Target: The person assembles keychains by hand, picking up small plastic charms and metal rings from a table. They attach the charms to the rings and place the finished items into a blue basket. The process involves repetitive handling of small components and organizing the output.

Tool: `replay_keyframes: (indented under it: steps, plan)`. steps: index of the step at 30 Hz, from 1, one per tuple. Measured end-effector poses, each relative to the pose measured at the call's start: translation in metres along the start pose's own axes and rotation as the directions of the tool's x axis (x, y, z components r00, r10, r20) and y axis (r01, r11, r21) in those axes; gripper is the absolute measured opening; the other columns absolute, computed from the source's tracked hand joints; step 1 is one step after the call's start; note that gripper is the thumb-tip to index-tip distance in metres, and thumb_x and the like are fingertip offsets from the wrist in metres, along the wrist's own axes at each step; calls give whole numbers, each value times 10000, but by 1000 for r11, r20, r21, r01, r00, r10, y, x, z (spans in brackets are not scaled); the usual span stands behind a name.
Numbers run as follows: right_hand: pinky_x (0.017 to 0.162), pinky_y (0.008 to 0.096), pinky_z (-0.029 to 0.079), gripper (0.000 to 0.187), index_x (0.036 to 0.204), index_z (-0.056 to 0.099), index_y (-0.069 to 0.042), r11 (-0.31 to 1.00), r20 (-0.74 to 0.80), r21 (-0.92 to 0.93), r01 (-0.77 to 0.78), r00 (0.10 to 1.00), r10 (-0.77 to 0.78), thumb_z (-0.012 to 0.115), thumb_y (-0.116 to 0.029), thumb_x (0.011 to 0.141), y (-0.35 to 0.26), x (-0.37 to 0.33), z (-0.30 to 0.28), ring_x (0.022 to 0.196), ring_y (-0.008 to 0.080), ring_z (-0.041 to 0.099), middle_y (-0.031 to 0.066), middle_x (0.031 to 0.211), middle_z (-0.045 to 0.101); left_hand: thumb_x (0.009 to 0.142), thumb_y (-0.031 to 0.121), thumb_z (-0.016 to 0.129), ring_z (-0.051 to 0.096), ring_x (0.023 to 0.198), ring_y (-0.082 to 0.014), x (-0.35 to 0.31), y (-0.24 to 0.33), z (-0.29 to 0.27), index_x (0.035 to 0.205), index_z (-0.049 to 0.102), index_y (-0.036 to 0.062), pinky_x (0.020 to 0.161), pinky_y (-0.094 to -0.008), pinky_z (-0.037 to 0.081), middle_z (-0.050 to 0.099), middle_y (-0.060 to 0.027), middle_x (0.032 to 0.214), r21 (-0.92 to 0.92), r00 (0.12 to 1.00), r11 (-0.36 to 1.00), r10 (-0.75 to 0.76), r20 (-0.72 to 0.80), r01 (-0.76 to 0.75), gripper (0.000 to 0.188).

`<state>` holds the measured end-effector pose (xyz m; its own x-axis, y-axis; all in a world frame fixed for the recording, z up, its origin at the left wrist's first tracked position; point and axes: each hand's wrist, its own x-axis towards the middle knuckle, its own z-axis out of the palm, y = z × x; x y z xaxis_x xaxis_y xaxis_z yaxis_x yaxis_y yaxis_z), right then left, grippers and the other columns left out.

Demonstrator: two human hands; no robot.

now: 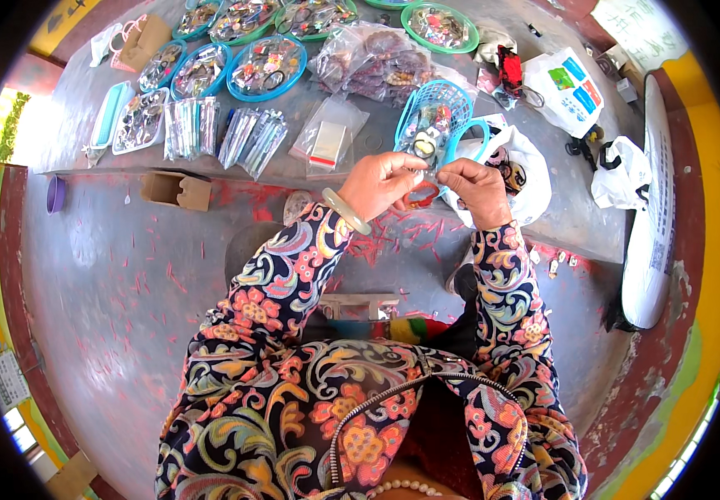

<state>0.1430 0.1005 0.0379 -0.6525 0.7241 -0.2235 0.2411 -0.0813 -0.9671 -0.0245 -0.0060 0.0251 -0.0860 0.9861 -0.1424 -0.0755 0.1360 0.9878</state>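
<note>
Grey platform point(589, 225) and grey floor point(110, 275) form the work area; red scraps point(368, 248) are scattered below the platform's front edge. One small item point(431, 174) is held at that edge between the left hand point(372, 183) and the right hand point(478, 193). Thumb and fingertips of each hand are pinched on it, and the hands are brought close together, presumably for fine control. Its exact kind cannot be told, being largely covered by the fingers.

One blue basket point(451, 93), filled with small goods, is set just beyond the hands, probably for short reach. One open white bag point(531, 171) is placed beside the right hand; two further white bags point(564, 92) are located to the right. Two bundles of pens point(251, 142) are laid to the left, apparently grouped by kind. Farther left, two rectangular trays point(110, 115) are positioned. Behind the pens, three blue round trays point(268, 97) are lined up; at the back, five more round trays point(439, 50) are visible, one cut off by the view.
</note>
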Motion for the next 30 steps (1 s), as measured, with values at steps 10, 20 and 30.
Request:
replay_keyframes:
  steps: [10,20,30]
  plan:
    - [595,213,412,70,797,631,0,952,101,-104,289,955,-279,635,-64,769,13,2,4,659,76,511,8,715,575,821,183,597,484,437,-56,4,-11,3,886,648,33,392,-192,385,598,-18,625,192,999,981,37,-13,-34,172]
    - [495,207,377,167,801,629,-27,972,0,233,-34,999,35,635,-194,791,10,1,3,560,73,498,13,667,586,849,220,556,563,533,-77,5,-4,-4,910,608,-31,389,-190,412,641,-80,747,-202,986,965,-168,3,165,264]
    - [510,206,390,142,776,618,-42,952,157,253,-174,978,137,626,-182,801,15,5,2,557,81,502,-6,654,569,864,237,537,585,554,-84,4,2,1,920,588,8,371,-152,377,643,-99,790,-416,954,885,-277,-111,209,241]
